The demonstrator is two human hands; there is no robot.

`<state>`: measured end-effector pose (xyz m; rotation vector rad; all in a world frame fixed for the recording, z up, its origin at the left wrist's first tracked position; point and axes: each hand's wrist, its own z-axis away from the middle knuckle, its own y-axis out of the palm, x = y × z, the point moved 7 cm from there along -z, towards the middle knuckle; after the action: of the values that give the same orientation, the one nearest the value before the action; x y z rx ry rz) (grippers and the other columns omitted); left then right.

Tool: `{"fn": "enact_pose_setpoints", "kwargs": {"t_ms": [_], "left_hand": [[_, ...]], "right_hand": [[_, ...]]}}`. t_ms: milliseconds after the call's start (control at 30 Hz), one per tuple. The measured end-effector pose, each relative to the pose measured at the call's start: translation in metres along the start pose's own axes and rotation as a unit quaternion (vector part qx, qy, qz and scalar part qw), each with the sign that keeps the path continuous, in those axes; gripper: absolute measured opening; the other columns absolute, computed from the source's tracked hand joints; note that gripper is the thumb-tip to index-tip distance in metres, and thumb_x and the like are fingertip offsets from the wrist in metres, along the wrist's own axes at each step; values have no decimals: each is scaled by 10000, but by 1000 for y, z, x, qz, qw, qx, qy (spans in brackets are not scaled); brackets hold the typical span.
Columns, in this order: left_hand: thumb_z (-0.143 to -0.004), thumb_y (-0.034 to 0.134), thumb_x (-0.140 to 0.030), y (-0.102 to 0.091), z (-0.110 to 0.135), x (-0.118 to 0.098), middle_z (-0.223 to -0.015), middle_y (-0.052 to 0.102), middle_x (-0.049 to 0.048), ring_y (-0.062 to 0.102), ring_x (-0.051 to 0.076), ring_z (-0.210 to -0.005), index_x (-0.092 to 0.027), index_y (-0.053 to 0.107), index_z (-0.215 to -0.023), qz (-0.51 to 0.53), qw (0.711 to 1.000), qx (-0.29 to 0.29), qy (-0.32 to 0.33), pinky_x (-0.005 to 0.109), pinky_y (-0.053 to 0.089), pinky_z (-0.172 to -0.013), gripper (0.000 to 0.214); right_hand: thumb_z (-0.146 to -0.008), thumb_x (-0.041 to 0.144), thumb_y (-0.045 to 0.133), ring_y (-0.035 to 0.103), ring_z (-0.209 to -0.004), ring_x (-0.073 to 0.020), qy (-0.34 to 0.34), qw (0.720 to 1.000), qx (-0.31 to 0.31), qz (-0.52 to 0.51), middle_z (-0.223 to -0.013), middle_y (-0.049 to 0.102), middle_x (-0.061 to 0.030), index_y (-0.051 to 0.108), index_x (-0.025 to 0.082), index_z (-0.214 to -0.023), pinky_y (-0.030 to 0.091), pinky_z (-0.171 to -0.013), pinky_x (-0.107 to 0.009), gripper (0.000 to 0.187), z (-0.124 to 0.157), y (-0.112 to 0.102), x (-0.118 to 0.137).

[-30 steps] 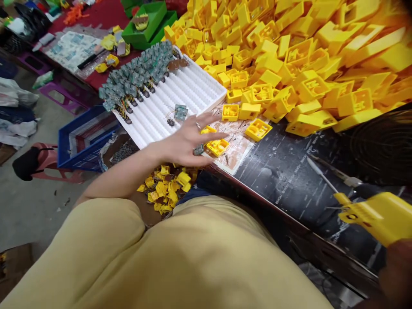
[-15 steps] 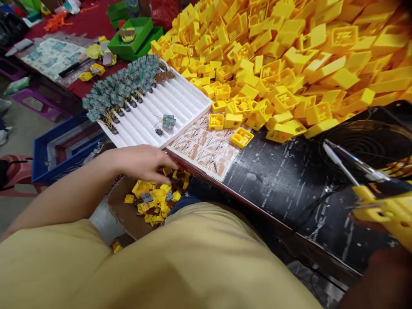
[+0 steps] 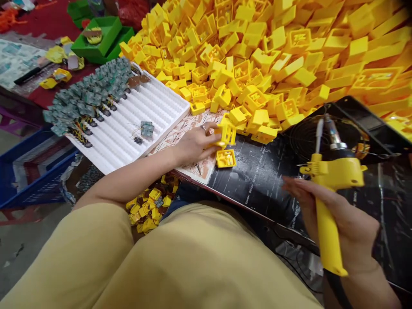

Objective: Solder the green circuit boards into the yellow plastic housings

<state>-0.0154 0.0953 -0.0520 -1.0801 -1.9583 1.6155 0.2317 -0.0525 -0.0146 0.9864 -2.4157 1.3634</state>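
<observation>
My left hand (image 3: 195, 143) reaches over the near edge of the table, its fingers closed on a small yellow plastic case (image 3: 228, 134) at the front of the heap. A second yellow case (image 3: 226, 159) lies just below, its open side up. On the right, my right hand (image 3: 352, 223) grips the yellow handle of a soldering gun (image 3: 328, 236), whose metal tip and thin feed tube point away from me. To the left, a white ridged foam tray (image 3: 128, 150) bears rows of wired circuit boards (image 3: 93, 92) and one separate board (image 3: 147, 129) with a small black part beside it.
A large heap of yellow cases (image 3: 244, 51) covers the back of the table. Behind the soldering gun stands a black fan-like frame (image 3: 350, 111). Below the table edge is a box of yellow pieces (image 3: 151, 206). Green trays (image 3: 103, 40) and a blue crate (image 3: 28, 171) are at left.
My left hand has risen from above the box of yellow pieces to the table and taken hold of a case. My right hand has brought the soldering gun further into view, tip upward.
</observation>
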Motion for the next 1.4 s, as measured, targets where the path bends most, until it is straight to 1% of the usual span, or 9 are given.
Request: {"fn": "enact_pose_setpoints", "kwargs": {"t_ms": [300,633,800,900,1000,1067,1167,1300,1400], "left_hand": [[-971,507,-201,-19,32,-31,-1386,594,197,666,230,-1136,-166,634,-1216,-30,990,-116,76,380,618,-891,278],[-943,590,-263,-36,59,-34,-1322,676,171,627,282,-1287,-152,649,-1078,53,990,-67,116,442,586,-1043,184],[-930,614,-240,-28,55,-23,-1521,528,147,592,361,-1334,-213,658,-1052,35,997,-30,55,564,577,-1047,133],[-916,587,-317,-17,50,-10,-1605,456,-70,658,384,-1232,-447,561,-1378,76,995,-22,53,627,603,-967,480],[-862,605,-471,-12,39,-4,-1519,506,-232,698,418,-1099,-659,211,-1529,84,995,-33,32,699,577,-887,798],[-888,585,-490,-10,32,-16,-1401,651,-123,705,412,-1066,-585,179,-1578,46,998,-22,45,699,542,-920,806],[-970,529,-448,-11,22,-45,-1121,764,115,712,366,-1038,-279,511,-1499,-64,997,17,49,632,479,-1021,556],[-939,491,-670,-7,11,-70,-1051,743,175,654,372,-1088,-149,652,-1291,-123,988,84,34,600,435,-1038,649],[-901,519,-731,-8,10,-69,-1264,686,194,601,379,-1192,-141,678,-1149,-131,987,96,6,563,430,-1040,659]], "right_hand": [[-966,482,655,726,-1010,-246,-152,982,110,15,-1187,705,-115,521,207,-1259,629,-811,-339,423,-67,61,30],[-985,223,605,695,-794,-212,-139,984,85,72,-940,708,-59,575,222,-1190,579,-697,-325,208,-22,64,12],[-938,217,660,715,-950,-193,-76,985,25,150,-1092,719,-44,585,273,-1209,608,-863,-335,287,14,28,0],[-937,232,664,712,-1022,-209,-26,967,-45,248,-1154,710,-54,563,276,-1222,614,-894,-364,305,39,-18,-29],[-952,287,671,698,-1078,-249,36,933,-120,337,-1227,685,-116,527,224,-1271,616,-885,-395,356,68,-81,-71],[-972,345,653,703,-1043,-281,70,917,-137,368,-1239,677,-148,553,196,-1273,615,-838,-411,351,82,-119,-94],[-980,395,644,697,-1023,-353,109,917,-133,360,-1157,685,-177,566,167,-1350,604,-835,-483,442,82,-147,-107],[-942,320,686,499,-1373,-408,73,959,-163,221,-1459,531,-25,503,357,-1435,446,-1171,-605,527,48,-115,-63],[-939,320,696,600,-1271,-364,15,998,-15,55,-1533,473,-32,363,425,-1504,525,-1092,-633,665,19,-35,-16]]}}
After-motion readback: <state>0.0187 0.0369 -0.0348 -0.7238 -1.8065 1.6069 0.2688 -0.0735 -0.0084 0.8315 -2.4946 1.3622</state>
